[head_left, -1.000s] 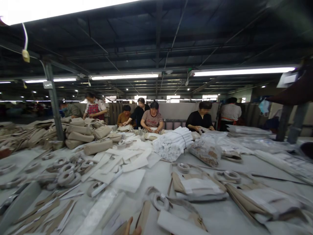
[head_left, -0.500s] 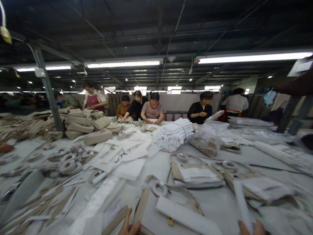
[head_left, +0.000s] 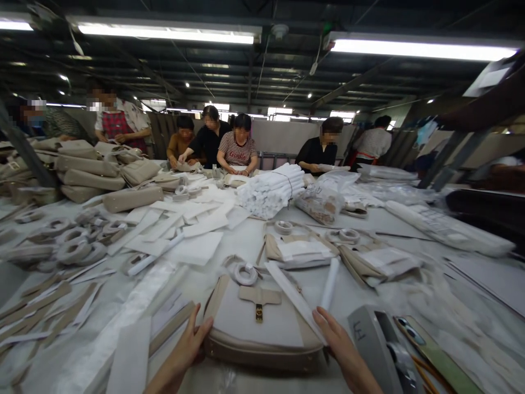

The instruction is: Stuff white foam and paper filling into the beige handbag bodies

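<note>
A beige shoulder bag [head_left: 229,345] lies on the table before me, its front covered by a white sheet [head_left: 283,325] and its tab fitted with a gold clasp [head_left: 259,312]. My left hand [head_left: 186,345] grips the bag's left side, thumb against the edge and index finger raised; its lower fingers are partly hidden. At the right side, my right hand [head_left: 338,339] is closed along the edge, its thumb out of sight. Beside those fingers a white strip [head_left: 293,293] slants over the bag's right part. A coiled, wrapped strap [head_left: 245,273] sits behind the bag.
A grey tape dispenser [head_left: 371,342] and a green phone [head_left: 438,350] are to the right. Two more bags [head_left: 301,249] [head_left: 377,262] lie behind. Strap coils [head_left: 76,249], white sheets [head_left: 200,246] and bundled white rolls [head_left: 268,194] cover the left and middle. Several people work across the table.
The view has tipped down, showing more of the bag and both hands. The white strip now lies farther right, uncovering the clasp tab. My right hand has come in to the bag's side.
</note>
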Tool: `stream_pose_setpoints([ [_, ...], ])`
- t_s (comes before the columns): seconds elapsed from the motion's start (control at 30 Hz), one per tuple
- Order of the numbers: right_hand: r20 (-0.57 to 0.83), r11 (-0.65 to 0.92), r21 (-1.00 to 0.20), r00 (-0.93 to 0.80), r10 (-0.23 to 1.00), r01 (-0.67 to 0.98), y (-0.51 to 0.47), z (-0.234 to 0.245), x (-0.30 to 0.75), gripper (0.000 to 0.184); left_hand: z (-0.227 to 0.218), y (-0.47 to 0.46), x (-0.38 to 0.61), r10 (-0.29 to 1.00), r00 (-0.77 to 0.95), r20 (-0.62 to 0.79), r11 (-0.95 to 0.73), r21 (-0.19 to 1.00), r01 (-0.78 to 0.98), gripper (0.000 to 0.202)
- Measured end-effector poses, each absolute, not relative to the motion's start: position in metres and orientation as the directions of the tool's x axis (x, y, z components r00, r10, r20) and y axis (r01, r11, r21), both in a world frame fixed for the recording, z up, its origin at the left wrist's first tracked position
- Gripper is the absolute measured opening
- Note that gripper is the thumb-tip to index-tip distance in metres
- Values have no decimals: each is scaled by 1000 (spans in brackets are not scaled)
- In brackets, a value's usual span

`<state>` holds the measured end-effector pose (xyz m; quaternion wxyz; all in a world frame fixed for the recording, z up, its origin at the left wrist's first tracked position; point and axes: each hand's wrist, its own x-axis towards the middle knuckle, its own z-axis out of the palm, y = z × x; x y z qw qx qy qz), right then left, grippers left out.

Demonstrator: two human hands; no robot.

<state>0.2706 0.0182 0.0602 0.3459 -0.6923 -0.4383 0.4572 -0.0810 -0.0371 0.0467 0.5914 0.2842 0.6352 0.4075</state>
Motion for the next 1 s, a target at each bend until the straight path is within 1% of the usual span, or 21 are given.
stream_pose_setpoints([
  [0.07,-347,-379,-872,153,925,311,20,61,272,90,46,-37,-80,840,-151,-521,508,853,-118,93],
  [0.1,-323,-352,-865,140,936,356,21,61,273,89,46,-37,-80,837,-159,-523,510,852,-117,91],
  [0.23,-173,-210,-790,118,978,576,25,67,271,74,44,-35,-78,832,-180,-525,512,851,-117,87],
  [0.33,-51,-130,-734,136,989,666,22,75,263,71,42,-33,-78,833,-185,-521,505,853,-129,85],
  [0.4,6,-95,-727,144,989,681,19,80,258,73,41,-32,-78,834,-189,-518,501,856,-130,83],
  [0.47,1,-109,-755,167,986,647,16,84,258,71,40,-32,-79,834,-193,-517,502,856,-123,81],
  [0.53,3,-152,-782,248,969,605,15,85,265,68,39,-33,-80,830,-193,-524,510,852,-119,79],
  [0.57,40,-162,-774,301,953,613,15,85,271,65,39,-33,-80,826,-195,-528,515,849,-118,79],
  [0.6,111,-159,-739,352,930,654,15,85,277,63,39,-33,-80,824,-198,-530,517,848,-117,79],
  [0.63,211,-152,-675,386,898,722,15,85,283,61,39,-33,-80,822,-202,-532,519,847,-116,79],
  [0.67,327,-136,-586,387,862,799,14,85,287,59,39,-33,-80,820,-207,-534,522,845,-112,79],
  [0.7,434,-108,-492,351,830,864,14,86,288,57,39,-34,-80,818,-210,-535,525,845,-107,79],
  [0.73,509,-56,-421,287,811,905,13,87,285,54,39,-34,-80,818,-210,-535,525,845,-103,79],
  [0.77,541,21,-391,211,814,920,13,88,277,50,39,-34,-80,819,-209,-534,526,845,-100,78],
  [0.8,526,121,-408,125,841,905,13,89,265,45,39,-34,-79,819,-208,-534,525,845,-100,78],
  [0.87,410,308,-514,-87,908,801,14,90,232,35,40,-34,-79,818,-208,-536,525,844,-108,78],
  [0.9,338,355,-558,-185,923,750,15,90,213,30,40,-33,-79,817,-206,-538,526,843,-114,77],
  [0.93,273,371,-574,-257,927,730,17,91,195,25,39,-33,-79,816,-204,-541,528,841,-120,77],
  [1.0,156,361,-537,-331,931,762,21,90,165,17,38,-33,-79,819,-197,-539,524,842,-126,78],
])
